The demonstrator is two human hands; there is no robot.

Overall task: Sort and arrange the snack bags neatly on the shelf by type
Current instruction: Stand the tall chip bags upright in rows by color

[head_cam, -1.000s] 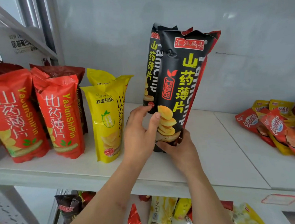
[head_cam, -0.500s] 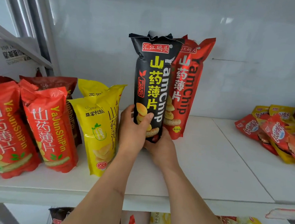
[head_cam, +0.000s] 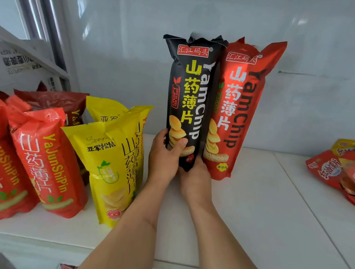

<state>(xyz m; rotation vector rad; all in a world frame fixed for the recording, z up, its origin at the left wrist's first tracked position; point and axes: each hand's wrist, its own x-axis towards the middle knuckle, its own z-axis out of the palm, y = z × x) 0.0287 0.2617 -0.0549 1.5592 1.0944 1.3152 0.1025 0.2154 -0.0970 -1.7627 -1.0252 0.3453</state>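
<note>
A tall black YamChip bag (head_cam: 191, 97) stands upright at the middle of the white shelf (head_cam: 251, 214). My left hand (head_cam: 165, 156) grips its lower left side, thumb across the front. My right hand (head_cam: 196, 180) holds the bag's bottom edge from below and the right. A tall red YamChip bag (head_cam: 240, 109) leans against the back wall, right beside the black one and partly behind it. Another black bag may stand behind the front one; only a torn top edge shows.
Left of my hands stand two yellow bags (head_cam: 112, 163), two bright red YaJunShiPin bags (head_cam: 45, 160) and dark red bags (head_cam: 58, 101) behind them. A heap of small red and yellow packets (head_cam: 345, 171) lies at the far right. A lower shelf shows at the bottom edge.
The black bag came down from its raised position and shifted left, uncovering the red bag behind it. Both hands stayed on its lower end.
</note>
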